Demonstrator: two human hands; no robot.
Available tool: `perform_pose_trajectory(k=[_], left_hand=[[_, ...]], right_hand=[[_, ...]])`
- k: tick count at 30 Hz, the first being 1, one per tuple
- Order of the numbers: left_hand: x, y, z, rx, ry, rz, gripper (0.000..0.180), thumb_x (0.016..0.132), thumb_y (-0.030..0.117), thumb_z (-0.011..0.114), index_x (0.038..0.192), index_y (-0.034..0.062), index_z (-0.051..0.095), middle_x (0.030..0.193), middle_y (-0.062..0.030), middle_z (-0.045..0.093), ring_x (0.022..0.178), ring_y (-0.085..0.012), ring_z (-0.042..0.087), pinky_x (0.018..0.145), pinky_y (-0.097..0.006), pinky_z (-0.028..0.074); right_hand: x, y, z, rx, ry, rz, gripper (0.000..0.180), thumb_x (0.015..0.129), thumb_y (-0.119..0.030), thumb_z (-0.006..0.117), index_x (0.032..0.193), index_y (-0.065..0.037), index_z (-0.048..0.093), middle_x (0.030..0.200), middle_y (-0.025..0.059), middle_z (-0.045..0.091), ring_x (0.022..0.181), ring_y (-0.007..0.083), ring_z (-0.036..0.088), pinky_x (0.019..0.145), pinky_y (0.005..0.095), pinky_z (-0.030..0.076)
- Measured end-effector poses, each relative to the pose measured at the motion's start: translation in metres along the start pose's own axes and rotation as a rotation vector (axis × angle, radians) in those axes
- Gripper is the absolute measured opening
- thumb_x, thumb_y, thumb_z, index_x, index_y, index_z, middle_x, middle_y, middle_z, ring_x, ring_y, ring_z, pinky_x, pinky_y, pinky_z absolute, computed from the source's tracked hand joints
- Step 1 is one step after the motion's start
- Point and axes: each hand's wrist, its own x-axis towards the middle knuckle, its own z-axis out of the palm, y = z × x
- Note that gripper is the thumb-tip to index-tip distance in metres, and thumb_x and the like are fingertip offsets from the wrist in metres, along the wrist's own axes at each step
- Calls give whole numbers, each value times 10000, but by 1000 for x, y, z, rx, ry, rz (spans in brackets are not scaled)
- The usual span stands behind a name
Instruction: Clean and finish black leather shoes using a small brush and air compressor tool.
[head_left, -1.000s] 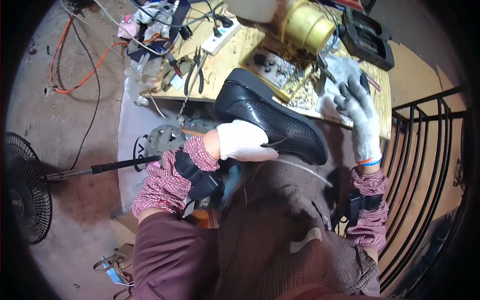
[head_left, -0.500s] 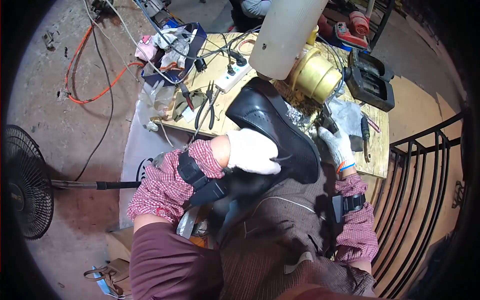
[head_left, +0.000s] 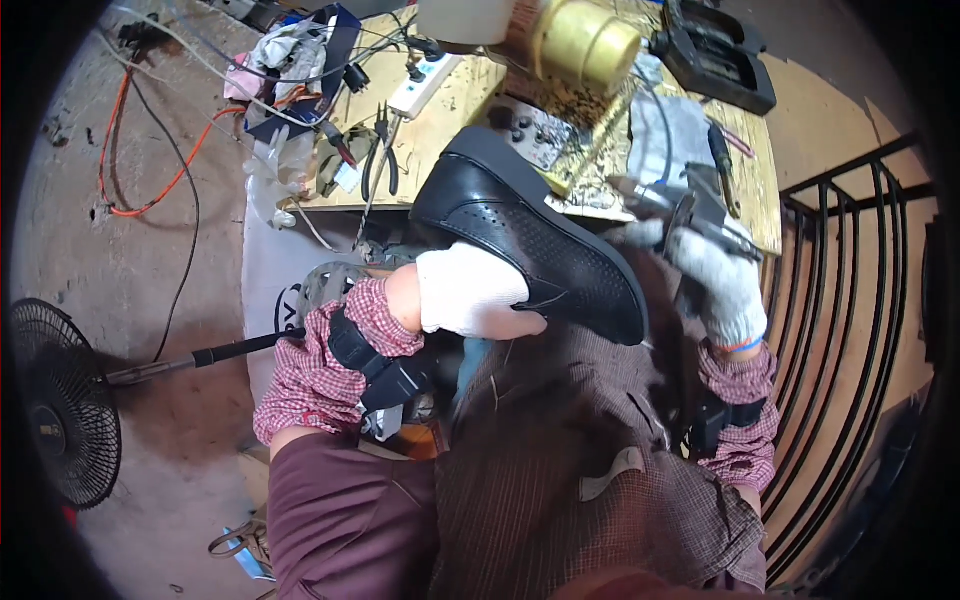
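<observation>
My left hand (head_left: 470, 292), in a white knit glove, grips the opening of a black shoe (head_left: 560, 240). The shoe is held tilted above my lap, its perforated side turned up and its thick heel towards the bench. To its right, my gloved right hand (head_left: 722, 285) is closed around a metal hand tool (head_left: 678, 208) with a broad head. Blur hides the tool's exact kind. The tool's head is at the front edge of the wooden bench (head_left: 755, 215), apart from the shoe.
A yellow cylindrical machine part (head_left: 590, 45) and a black tray (head_left: 720, 60) stand at the back. Pliers (head_left: 381, 150), a power strip (head_left: 425, 85) and a screwdriver-like tool (head_left: 722, 165) lie on the bench. A fan (head_left: 65, 400) is left, a black metal rack (head_left: 850, 300) right.
The shoe has tilted and moved slightly left with my left hand. My right hand has come back from the bench top, down and right, with the metal tool. The whole view has shifted.
</observation>
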Motion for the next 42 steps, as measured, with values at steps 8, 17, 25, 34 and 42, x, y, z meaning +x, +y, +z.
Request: perform_pose_trajectory(k=[8, 17, 25, 34, 42], left_hand=[[7, 9, 32, 64, 247, 218, 457, 905, 440, 597, 781, 15, 711, 668, -188, 636, 613, -350, 648, 574, -411, 512], [1, 17, 34, 5, 218, 201, 466, 910, 443, 586, 778, 16, 717, 668, -184, 641, 614, -346, 652, 582, -413, 518], [-9, -11, 44, 146, 269, 298, 313, 874, 273, 697, 1108, 65, 709, 940, -165, 712, 871, -319, 684, 780, -380, 545], [-24, 0, 30, -131, 204, -59, 423, 897, 516, 636, 866, 108, 741, 696, -175, 647, 632, -371, 635, 573, -407, 495], [-31, -28, 44, -421, 378, -137, 279, 861, 313, 789, 919, 45, 739, 709, -130, 675, 636, -232, 622, 645, -335, 513]], right_hand=[[-25, -2, 24, -1061, -186, -858, 221, 721, -89, 804, 921, -92, 712, 864, 113, 686, 782, 310, 676, 670, 418, 514], [-33, 0, 28, -1170, -122, -585, 264, 726, -167, 765, 970, -70, 745, 897, 129, 713, 887, 334, 643, 791, 417, 502], [-38, -2, 8, -1294, -192, -846, 215, 708, -130, 789, 910, -105, 719, 771, 88, 646, 745, 306, 611, 676, 414, 460], [-46, -3, -12, -1294, -184, -751, 141, 714, -144, 815, 776, -121, 690, 673, 61, 572, 615, 286, 577, 598, 424, 436], [-56, 3, -21, -955, 25, -454, 153, 756, -171, 809, 865, -112, 719, 780, 92, 658, 738, 298, 612, 665, 413, 482]])
